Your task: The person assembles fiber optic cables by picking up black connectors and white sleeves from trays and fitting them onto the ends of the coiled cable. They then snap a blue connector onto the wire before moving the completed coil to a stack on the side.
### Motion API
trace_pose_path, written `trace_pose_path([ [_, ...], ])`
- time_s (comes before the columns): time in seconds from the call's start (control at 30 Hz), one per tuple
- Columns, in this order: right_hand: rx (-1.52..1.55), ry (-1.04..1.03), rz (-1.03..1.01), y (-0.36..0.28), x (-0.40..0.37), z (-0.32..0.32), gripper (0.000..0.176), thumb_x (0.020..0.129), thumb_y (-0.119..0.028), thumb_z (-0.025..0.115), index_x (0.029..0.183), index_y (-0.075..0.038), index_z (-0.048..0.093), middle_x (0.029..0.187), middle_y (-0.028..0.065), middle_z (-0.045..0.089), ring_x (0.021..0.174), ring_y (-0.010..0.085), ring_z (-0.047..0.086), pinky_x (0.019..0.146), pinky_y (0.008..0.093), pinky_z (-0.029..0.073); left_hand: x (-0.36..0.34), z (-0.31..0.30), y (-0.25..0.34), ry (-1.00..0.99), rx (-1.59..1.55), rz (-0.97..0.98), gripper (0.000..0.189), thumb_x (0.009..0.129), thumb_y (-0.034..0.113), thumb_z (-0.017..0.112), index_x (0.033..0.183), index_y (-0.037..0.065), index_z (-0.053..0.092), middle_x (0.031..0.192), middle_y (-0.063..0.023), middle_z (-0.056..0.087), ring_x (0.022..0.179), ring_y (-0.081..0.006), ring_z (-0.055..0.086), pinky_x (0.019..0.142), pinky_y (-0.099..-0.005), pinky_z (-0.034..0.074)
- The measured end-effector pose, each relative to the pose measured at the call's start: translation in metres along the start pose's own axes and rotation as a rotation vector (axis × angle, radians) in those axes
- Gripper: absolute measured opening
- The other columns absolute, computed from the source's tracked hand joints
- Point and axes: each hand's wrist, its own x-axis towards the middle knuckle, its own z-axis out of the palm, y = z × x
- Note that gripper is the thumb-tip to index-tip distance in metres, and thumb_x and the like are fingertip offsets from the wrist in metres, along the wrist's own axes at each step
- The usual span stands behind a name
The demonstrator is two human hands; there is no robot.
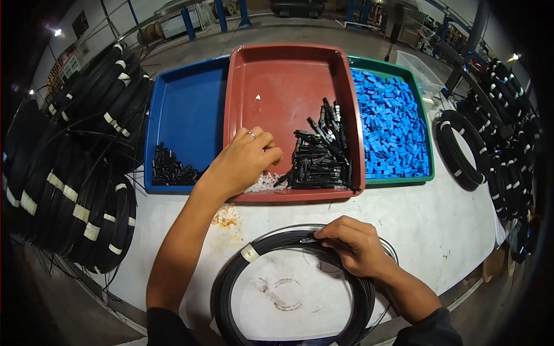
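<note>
The white surface (pixel 461 219) is smudged and scuffed, a brownish ring marking it inside a coil of thin black cable (pixel 228 288), bound with pale tape, at its near edge. Beyond lie a grey floor (pixel 277 33) and blue posts (pixel 221 20). Smooth, shallow trays stand side by side: blue (pixel 187 109), red (pixel 283 75) and green (pixel 428 138), the last heaped with glossy blue blocks (pixel 392 127). The left hand (pixel 245 158), fingers curled, hovers over white bits (pixel 266 183) beside slim black connectors (pixel 317 161); its grip cannot be told. The right hand (pixel 355 242) pinches a small dark piece (pixel 309 240) at the coil.
</note>
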Motion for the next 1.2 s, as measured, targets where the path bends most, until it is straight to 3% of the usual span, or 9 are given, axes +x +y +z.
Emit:
trace_pose_path([
  [0.07, 0.018, -0.005, 0.010, 0.000, -0.001, 0.000, 0.027, 0.081, 0.010, 0.071, 0.105, -0.001, 0.072, 0.093, 0.0129, 0.069, 0.084, 0.0286, 0.071, 0.073, 0.0349, 0.057, -0.002, -0.009, 0.015, 0.038, -0.131, -0.047, 0.016, 0.081, -0.001, 0.067, 0.094, 0.008, 0.067, 0.092, -0.0068, 0.063, 0.092, -0.0250, 0.059, 0.084, -0.0359, 0.045],
  [0.13, 0.015, 0.021, -0.023, 0.005, -0.002, 0.003, 0.024, 0.083, 0.008, 0.071, 0.105, -0.002, 0.072, 0.090, 0.0129, 0.068, 0.081, 0.0295, 0.071, 0.071, 0.0361, 0.056, -0.005, -0.009, 0.032, 0.215, -0.432, -0.179, 0.017, 0.079, -0.006, 0.067, 0.093, 0.004, 0.067, 0.088, -0.0097, 0.064, 0.087, -0.0295, 0.061, 0.078, -0.0368, 0.047],
  [0.2, -0.036, 0.047, -0.075, 0.008, -0.004, 0.004, 0.021, 0.084, 0.005, 0.072, 0.104, -0.003, 0.071, 0.089, 0.0131, 0.067, 0.079, 0.0309, 0.069, 0.069, 0.0376, 0.055, -0.009, -0.015, 0.056, 0.246, -0.568, -0.230, 0.010, 0.085, -0.002, 0.069, 0.095, 0.001, 0.068, 0.088, -0.0104, 0.070, 0.081, -0.0250, 0.065, 0.072, -0.0357, 0.050],
  [0.3, -0.058, 0.090, -0.052, 0.004, -0.002, 0.004, 0.018, 0.087, -0.001, 0.072, 0.104, -0.004, 0.068, 0.089, 0.0134, 0.067, 0.078, 0.0328, 0.068, 0.069, 0.0396, 0.054, -0.023, -0.019, 0.083, 0.109, -0.858, -0.578, 0.007, 0.095, 0.005, 0.069, 0.100, 0.000, 0.069, 0.101, -0.0098, 0.076, 0.086, -0.0094, 0.068, 0.078, -0.0283, 0.054],
  [0.47, -0.118, 0.181, -0.065, 0.002, -0.004, 0.007, 0.020, 0.087, -0.004, 0.074, 0.105, -0.004, 0.068, 0.093, 0.0132, 0.070, 0.081, 0.0326, 0.070, 0.069, 0.0396, 0.055, -0.042, -0.003, 0.097, 0.200, -1.269, -0.499, 0.014, 0.097, 0.004, 0.067, 0.109, -0.001, 0.065, 0.101, -0.0138, 0.075, 0.099, -0.0179, 0.072, 0.085, -0.0311, 0.058],
  [0.53, -0.123, 0.214, -0.091, 0.003, -0.004, 0.007, 0.020, 0.086, -0.002, 0.075, 0.105, -0.003, 0.068, 0.091, 0.0133, 0.070, 0.080, 0.0321, 0.070, 0.069, 0.0397, 0.055, -0.048, -0.001, 0.102, 0.194, -1.411, -0.541, 0.012, 0.097, 0.004, 0.068, 0.106, -0.002, 0.065, 0.103, -0.0097, 0.071, 0.103, -0.0183, 0.073, 0.087, -0.0291, 0.058],
  [0.93, -0.102, 0.261, -0.185, 0.005, -0.003, 0.008, 0.021, 0.081, 0.003, 0.077, 0.100, -0.002, 0.070, 0.086, 0.0132, 0.070, 0.075, 0.0296, 0.070, 0.065, 0.0375, 0.055, -0.058, 0.009, 0.108, 0.126, -1.322, -0.494, 0.015, 0.094, 0.009, 0.075, 0.101, -0.002, 0.069, 0.094, -0.0104, 0.075, 0.093, -0.0163, 0.074, 0.085, -0.0292, 0.057],
  [1.13, -0.131, 0.241, -0.174, 0.002, -0.003, 0.006, 0.020, 0.080, 0.003, 0.077, 0.099, -0.002, 0.070, 0.084, 0.0123, 0.069, 0.072, 0.0287, 0.069, 0.063, 0.0368, 0.054, -0.057, 0.008, 0.108, 0.079, -1.350, -0.485, 0.014, 0.091, 0.002, 0.076, 0.099, -0.004, 0.067, 0.096, -0.0116, 0.071, 0.091, -0.0168, 0.072, 0.082, -0.0312, 0.062],
  [1.2, -0.149, 0.232, -0.176, 0.003, -0.003, 0.006, 0.020, 0.080, 0.003, 0.077, 0.098, -0.002, 0.070, 0.084, 0.0124, 0.068, 0.072, 0.0286, 0.069, 0.063, 0.0366, 0.054, -0.056, 0.003, 0.107, 0.052, -1.133, -0.393, 0.014, 0.091, 0.002, 0.077, 0.099, -0.005, 0.067, 0.094, -0.0116, 0.072, 0.089, -0.0165, 0.072, 0.082, -0.0307, 0.062],
])
